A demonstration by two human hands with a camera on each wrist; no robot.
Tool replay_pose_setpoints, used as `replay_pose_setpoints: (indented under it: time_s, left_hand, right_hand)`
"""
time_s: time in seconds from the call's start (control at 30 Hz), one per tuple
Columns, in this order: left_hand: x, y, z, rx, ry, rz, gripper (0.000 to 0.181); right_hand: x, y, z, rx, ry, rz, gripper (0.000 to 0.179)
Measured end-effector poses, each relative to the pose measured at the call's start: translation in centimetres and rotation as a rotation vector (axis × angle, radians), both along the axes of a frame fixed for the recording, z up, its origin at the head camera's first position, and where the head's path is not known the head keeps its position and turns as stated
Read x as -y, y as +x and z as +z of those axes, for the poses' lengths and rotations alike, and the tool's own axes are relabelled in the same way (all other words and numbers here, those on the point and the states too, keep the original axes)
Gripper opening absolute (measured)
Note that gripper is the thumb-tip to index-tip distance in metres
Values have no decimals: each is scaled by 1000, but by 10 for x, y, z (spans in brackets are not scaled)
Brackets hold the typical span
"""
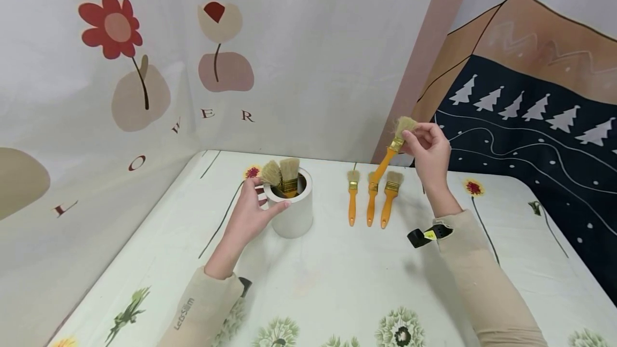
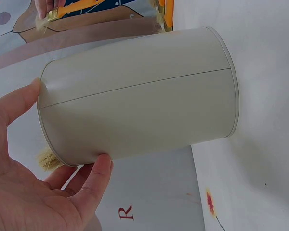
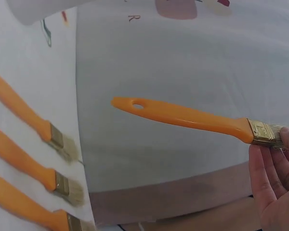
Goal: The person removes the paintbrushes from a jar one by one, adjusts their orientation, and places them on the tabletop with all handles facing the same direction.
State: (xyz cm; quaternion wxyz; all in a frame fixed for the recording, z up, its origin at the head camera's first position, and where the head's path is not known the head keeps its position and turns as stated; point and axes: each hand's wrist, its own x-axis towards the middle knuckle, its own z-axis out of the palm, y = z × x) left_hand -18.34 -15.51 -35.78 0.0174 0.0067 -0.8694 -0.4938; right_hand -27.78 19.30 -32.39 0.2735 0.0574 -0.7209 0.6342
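My left hand (image 1: 250, 213) holds a white cylindrical container (image 1: 295, 218) near its rim, thumb on the near side and fingers around the left. Two paintbrushes (image 1: 290, 175) stand in it with bristles up; their handles are hidden inside. In the left wrist view the container's plain wall (image 2: 139, 96) fills the middle. My right hand (image 1: 430, 151) pinches another paintbrush (image 1: 384, 162) by its bristle end, raised above the table. Its orange handle (image 3: 183, 115) slants down toward the left. Below it, three paintbrushes (image 1: 352, 205) lie side by side, bristles toward the wall.
A white cloth with printed flowers covers the table (image 1: 328, 277). Behind it hangs a pale curtain (image 1: 318, 68) with flower prints and letters. A dark cloth with white trees (image 1: 525, 122) hangs at the right.
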Motion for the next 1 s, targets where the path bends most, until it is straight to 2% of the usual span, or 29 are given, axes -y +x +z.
replay_pose_setpoints:
  time_s: [0.27,0.53,0.83,1.0]
  left_hand:
    - [0,0,-1,2,4,2,79]
    - [1,0,0,5,-1,2,78]
    - [0,0,1,2,-10,3,78]
    - [0,1,1,4,-10,4,78]
  right_hand:
    - [-14,-3,-9,26,2,-58,15]
    - [-27,-6,-21,103,30,-119,13]
    - [-38,-9,-33,152,32,-155,18]
    - [-45,-12,-40,185,8,-165,12]
